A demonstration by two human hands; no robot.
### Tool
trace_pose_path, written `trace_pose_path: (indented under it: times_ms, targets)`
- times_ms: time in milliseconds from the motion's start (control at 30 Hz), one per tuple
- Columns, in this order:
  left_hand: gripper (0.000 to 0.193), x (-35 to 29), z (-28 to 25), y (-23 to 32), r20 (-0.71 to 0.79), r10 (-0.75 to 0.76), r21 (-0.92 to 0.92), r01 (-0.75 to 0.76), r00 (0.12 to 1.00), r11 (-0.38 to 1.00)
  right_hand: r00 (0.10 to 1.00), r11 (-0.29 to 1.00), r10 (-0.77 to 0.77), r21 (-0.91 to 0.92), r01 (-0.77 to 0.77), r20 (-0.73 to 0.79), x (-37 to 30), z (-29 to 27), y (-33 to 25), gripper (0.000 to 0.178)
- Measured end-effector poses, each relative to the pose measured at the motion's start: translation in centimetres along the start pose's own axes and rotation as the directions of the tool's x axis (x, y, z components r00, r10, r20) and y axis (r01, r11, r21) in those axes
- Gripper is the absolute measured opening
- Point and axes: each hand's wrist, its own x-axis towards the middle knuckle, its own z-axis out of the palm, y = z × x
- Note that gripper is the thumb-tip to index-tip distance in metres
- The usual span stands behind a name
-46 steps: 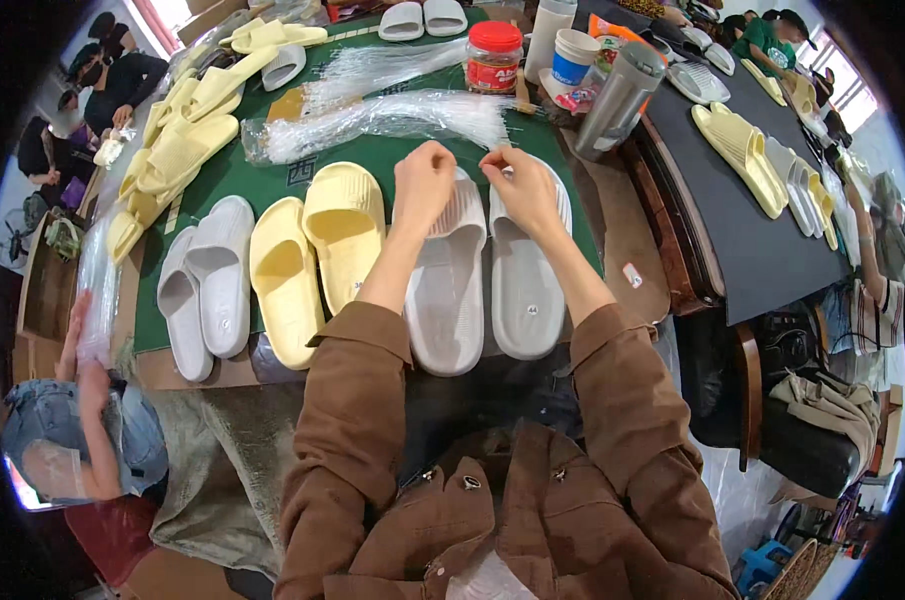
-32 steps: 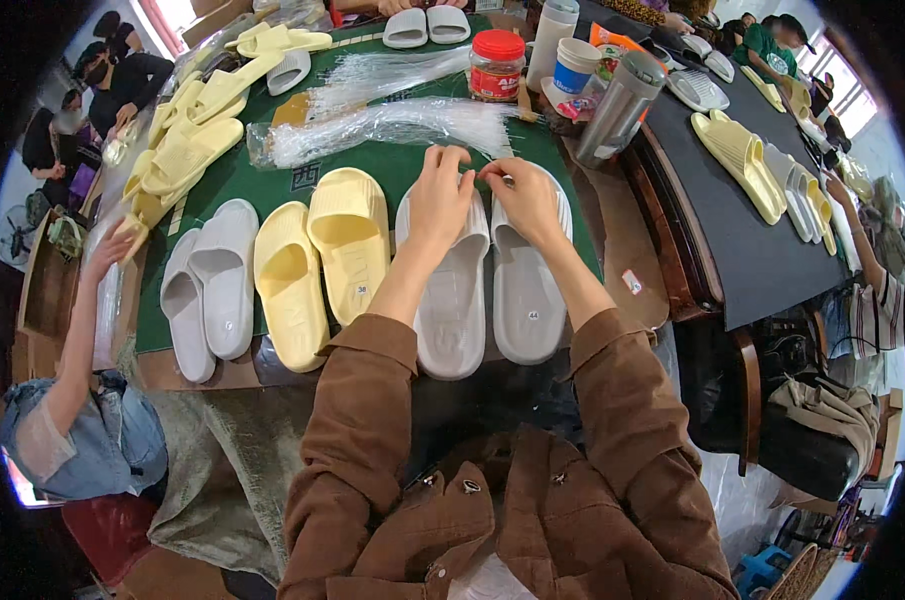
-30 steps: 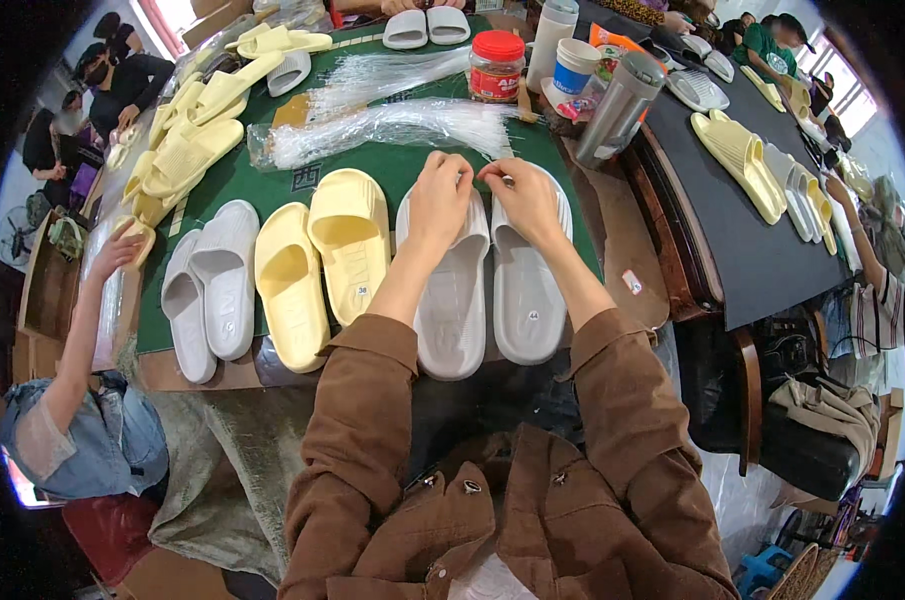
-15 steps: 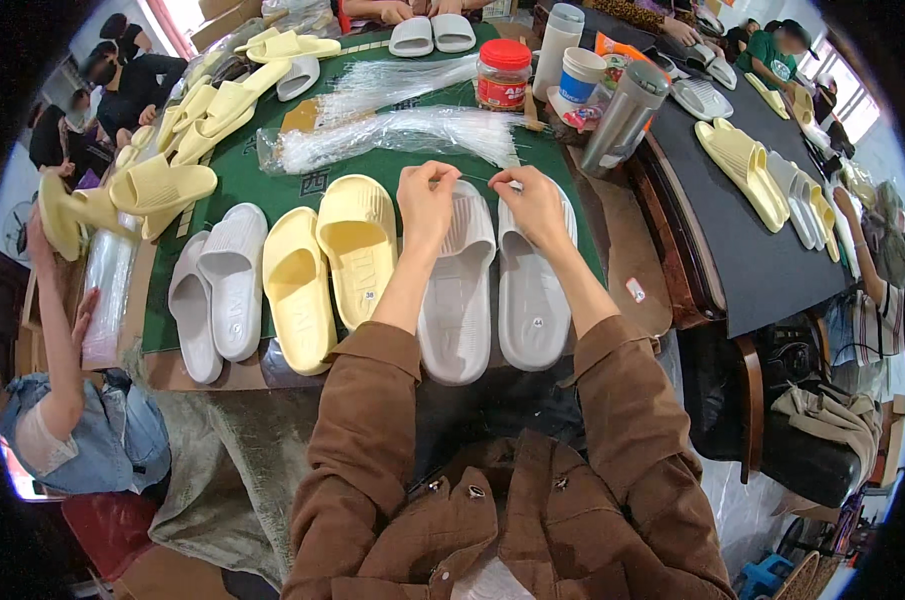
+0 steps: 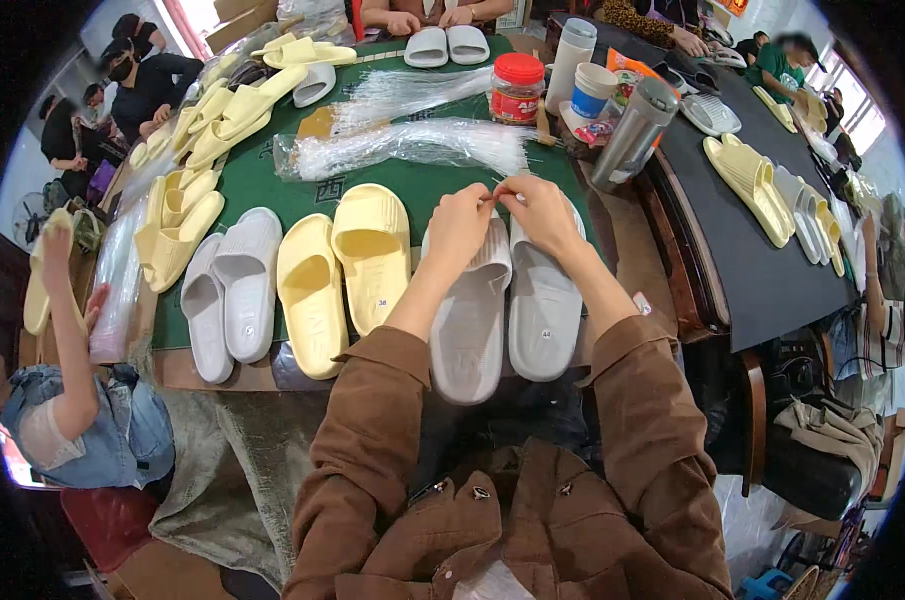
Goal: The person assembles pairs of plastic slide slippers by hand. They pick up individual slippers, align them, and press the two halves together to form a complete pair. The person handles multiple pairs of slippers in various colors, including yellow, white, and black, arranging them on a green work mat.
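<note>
Two large grey slippers stand side by side at the table's front edge: a left one (image 5: 469,335) and a right one (image 5: 545,325). Over their toe ends my left hand (image 5: 458,228) and my right hand (image 5: 544,215) meet, fingers pinched. Between the fingertips is a thin clear plastic tie, mostly hidden by them. Left of my forearm are a yellow pair of slippers (image 5: 312,310) and a smaller grey pair (image 5: 249,300). Beyond my hands lies a bundle of white plastic ties (image 5: 412,148) on a plastic bag, with another bundle (image 5: 412,92) behind it.
A red-lidded jar (image 5: 517,88), a paper cup (image 5: 592,92) and a steel thermos (image 5: 636,135) stand at the back right. Yellow slippers (image 5: 234,115) line the table's left side. A co-worker's arm (image 5: 72,330) reaches in at left. A black-topped table (image 5: 762,250) adjoins on the right.
My hands have come together; the tie that stretched between them is now mostly covered by my fingers. The co-worker at left has brought a yellow slipper lower. The view has shifted slightly.
</note>
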Motion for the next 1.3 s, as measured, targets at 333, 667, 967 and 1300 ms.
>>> trace_pose_path:
  times_ms: [333,667,967,1300]
  targets:
    - [0.012,0.9,0.2,-1.6,-0.183,-0.039,-0.273,-0.013,0.982,0.962,0.993,0.985,0.098,-0.135,-0.105,-0.059,0.0,-0.4,1.8,0.012]
    - [0.015,0.5,0.9,-0.3,-0.084,0.114,-0.106,-0.123,0.990,0.987,1.000,0.995,0.025,-0.095,-0.024,0.001,-0.4,-0.5,0.2,0.012]
    - [0.013,0.5,1.4,-1.5,0.004,0.139,-0.103,-0.138,0.990,0.985,0.994,0.994,0.058,-0.093,-0.066,-0.089,-0.4,-0.4,1.2,0.011]
    - [0.024,-1.6,-4.8,6.0,-0.304,0.282,-0.404,-0.391,0.910,0.827,0.980,0.988,0.148,-0.022,-0.152,-0.131,-0.7,1.2,2.2,0.014]
